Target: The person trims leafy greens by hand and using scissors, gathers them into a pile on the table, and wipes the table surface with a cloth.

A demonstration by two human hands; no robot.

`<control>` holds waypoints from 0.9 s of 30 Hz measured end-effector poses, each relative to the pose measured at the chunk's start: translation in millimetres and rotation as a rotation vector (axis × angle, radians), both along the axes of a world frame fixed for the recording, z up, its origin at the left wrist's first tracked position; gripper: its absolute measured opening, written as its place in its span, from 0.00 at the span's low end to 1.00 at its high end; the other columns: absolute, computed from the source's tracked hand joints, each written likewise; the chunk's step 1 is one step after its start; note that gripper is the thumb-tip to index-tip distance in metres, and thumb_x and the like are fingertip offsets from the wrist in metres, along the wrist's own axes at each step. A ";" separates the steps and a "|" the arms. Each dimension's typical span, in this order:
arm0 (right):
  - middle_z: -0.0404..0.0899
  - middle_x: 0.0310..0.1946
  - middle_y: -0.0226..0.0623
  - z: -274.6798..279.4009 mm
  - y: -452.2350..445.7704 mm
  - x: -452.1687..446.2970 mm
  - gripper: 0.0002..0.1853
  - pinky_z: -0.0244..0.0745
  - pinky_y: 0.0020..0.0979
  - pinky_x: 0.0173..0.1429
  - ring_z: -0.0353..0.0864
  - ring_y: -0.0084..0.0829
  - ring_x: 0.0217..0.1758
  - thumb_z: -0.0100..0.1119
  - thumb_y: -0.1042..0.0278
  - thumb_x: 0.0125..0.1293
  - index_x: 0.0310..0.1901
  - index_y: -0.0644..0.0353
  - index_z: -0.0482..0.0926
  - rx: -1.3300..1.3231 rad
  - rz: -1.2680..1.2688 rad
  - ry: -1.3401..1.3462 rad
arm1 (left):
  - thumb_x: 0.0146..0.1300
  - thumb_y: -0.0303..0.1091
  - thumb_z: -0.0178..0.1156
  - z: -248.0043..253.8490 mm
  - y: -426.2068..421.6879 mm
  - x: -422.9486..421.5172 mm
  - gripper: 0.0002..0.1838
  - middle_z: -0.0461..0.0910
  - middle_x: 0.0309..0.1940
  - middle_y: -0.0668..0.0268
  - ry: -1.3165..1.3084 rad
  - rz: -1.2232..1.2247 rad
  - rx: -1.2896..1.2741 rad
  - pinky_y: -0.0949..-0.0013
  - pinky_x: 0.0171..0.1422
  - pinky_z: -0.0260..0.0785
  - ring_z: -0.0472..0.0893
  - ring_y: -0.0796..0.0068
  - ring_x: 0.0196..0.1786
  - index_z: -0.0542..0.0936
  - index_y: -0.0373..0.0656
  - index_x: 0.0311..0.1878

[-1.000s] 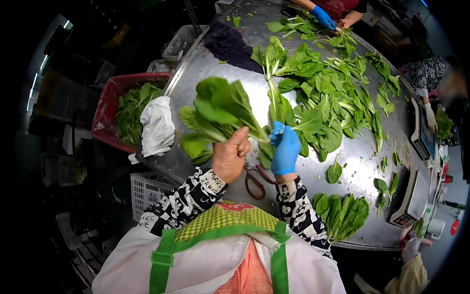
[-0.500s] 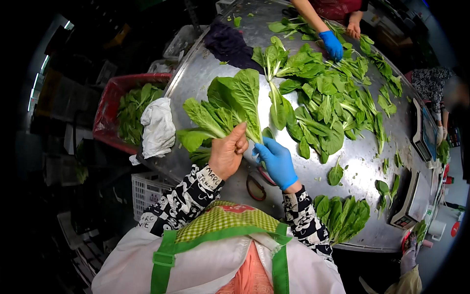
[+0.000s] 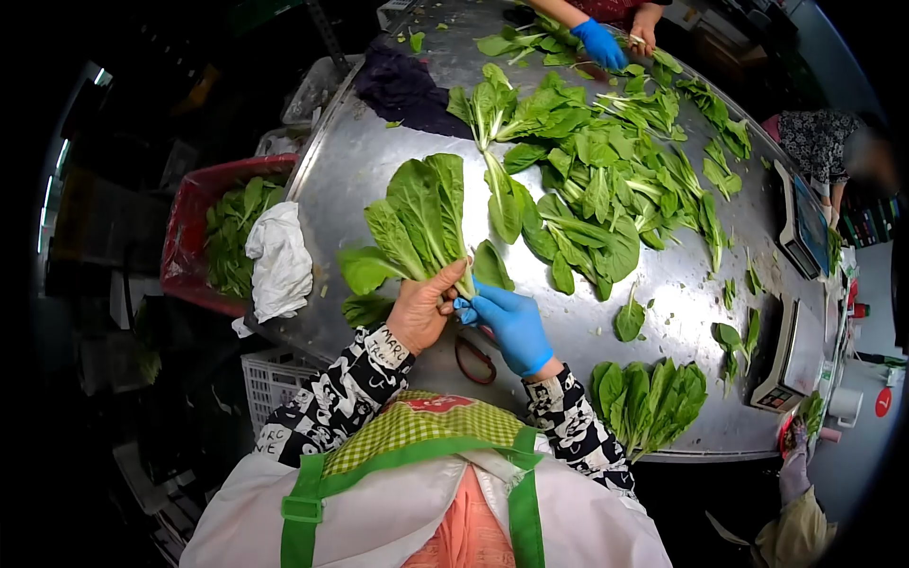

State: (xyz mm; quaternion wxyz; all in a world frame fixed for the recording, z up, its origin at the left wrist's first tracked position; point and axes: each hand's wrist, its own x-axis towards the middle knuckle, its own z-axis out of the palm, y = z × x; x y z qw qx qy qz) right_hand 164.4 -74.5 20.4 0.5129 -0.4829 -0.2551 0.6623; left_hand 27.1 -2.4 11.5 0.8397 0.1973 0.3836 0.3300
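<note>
- bare left hand (image 3: 421,315) has a leafy green bunch (image 3: 415,218) gripped by the stems, up over the metal table (image 3: 346,170)
- blue-gloved right hand (image 3: 511,328) is right at the stem ends, can't tell if it's pinching them
- loose greens (image 3: 606,185) piled on the table beyond

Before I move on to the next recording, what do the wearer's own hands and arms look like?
The left hand is bare; the right hand wears a blue glove reaching the wrist. The left sleeve and right sleeve share a black-and-white print, with dark lettering on white patches of the left.
</note>
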 end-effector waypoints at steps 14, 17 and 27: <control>0.80 0.33 0.35 3.4 8.3 5.4 0.14 0.73 0.21 0.37 0.76 0.21 0.29 0.50 0.75 0.64 0.48 0.74 0.75 -0.033 -0.042 0.097 | 0.60 0.37 0.62 16.4 -7.7 8.8 0.15 0.76 0.34 0.68 0.029 0.193 0.138 0.81 0.26 0.57 0.65 0.84 0.28 0.75 0.37 0.45; 0.80 0.30 0.37 -24.5 10.0 9.6 0.13 0.73 0.25 0.34 0.77 0.26 0.27 0.52 0.74 0.61 0.46 0.71 0.77 -0.033 0.064 -0.080 | 0.62 0.38 0.60 23.3 2.2 2.4 0.14 0.74 0.38 0.64 -0.019 0.275 0.084 0.80 0.27 0.58 0.64 0.82 0.31 0.75 0.36 0.43; 0.75 0.31 0.37 -70.9 57.4 102.8 0.30 0.64 0.39 0.39 0.74 0.38 0.34 0.64 0.62 0.50 0.57 0.58 0.69 0.177 -0.046 -1.875 | 0.62 0.39 0.60 23.4 8.4 -1.2 0.14 0.77 0.38 0.63 -0.124 0.306 -0.016 0.76 0.33 0.65 0.72 0.77 0.34 0.73 0.41 0.45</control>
